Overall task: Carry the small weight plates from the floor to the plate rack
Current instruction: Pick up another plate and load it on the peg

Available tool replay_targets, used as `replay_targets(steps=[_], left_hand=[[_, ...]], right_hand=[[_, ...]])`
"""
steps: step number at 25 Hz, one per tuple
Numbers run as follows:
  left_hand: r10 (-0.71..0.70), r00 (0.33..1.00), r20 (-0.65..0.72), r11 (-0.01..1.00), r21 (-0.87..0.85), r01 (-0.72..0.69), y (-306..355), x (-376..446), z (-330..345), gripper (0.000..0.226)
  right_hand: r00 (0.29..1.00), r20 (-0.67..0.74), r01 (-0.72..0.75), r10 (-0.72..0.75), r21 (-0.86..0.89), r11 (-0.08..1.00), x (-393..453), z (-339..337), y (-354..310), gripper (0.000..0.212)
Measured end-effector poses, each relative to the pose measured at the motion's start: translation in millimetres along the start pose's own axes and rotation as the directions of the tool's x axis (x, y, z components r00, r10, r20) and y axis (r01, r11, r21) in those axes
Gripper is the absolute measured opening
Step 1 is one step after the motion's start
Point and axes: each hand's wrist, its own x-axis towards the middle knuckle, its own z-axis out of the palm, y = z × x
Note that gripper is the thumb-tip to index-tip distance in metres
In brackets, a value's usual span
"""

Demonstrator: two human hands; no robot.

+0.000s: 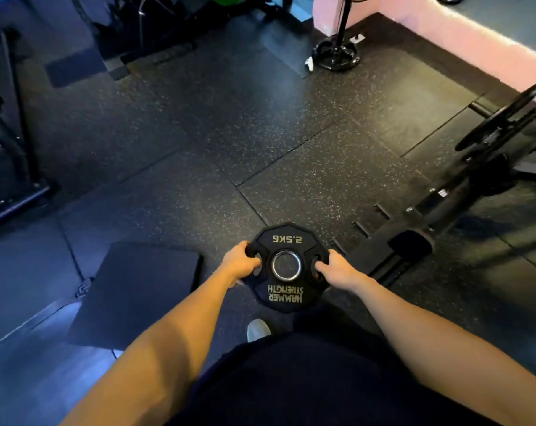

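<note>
A small black weight plate (286, 292) marked 2.5KG, with a steel-ringed centre hole, is held flat in front of me above the rubber floor. My left hand (240, 262) grips its left handle slot, fingers curled through the opening. My right hand (334, 269) grips the right handle slot the same way. The plate's lettering reads upside down from my view. No plate rack can be made out for certain.
A dark square mat (137, 290) lies on the floor to the left. A black machine frame (463, 179) with a large plate stands at the right. A fan stand base (335, 55) sits far ahead by the pink wall. My shoe (257, 329) shows below the plate.
</note>
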Motion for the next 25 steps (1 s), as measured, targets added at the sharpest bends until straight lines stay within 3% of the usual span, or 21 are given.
replay_targets(steps=[3, 8, 15, 20, 25], left_hand=[[0.011, 1.000, 0.015, 1.000, 0.017, -0.011, 30, 48, -38, 0.035], [0.086, 0.996, 0.035, 0.989, 0.115, -0.090, 100, 157, -88, 0.032], [0.118, 0.991, 0.063, 0.978, 0.163, -0.127, 251, 302, -163, 0.021], [0.162, 0.981, 0.106, 0.959, 0.219, -0.182, 350, 412, -196, 0.032], [0.172, 0.965, 0.197, 0.941, 0.257, -0.220, 452, 545, -230, 0.027]], right_hand=[[0.999, -0.037, -0.024, 0.023, -0.021, 0.999, 46, -15, -39, 0.043], [0.996, -0.092, -0.016, 0.015, -0.002, 1.000, 143, -62, -103, 0.033], [0.989, -0.142, -0.020, 0.029, 0.061, 0.998, 268, -187, -217, 0.030], [0.979, -0.176, -0.078, 0.102, 0.137, 0.987, 354, -267, -275, 0.016], [0.965, -0.198, -0.123, 0.174, 0.244, 0.962, 464, -342, -335, 0.021]])
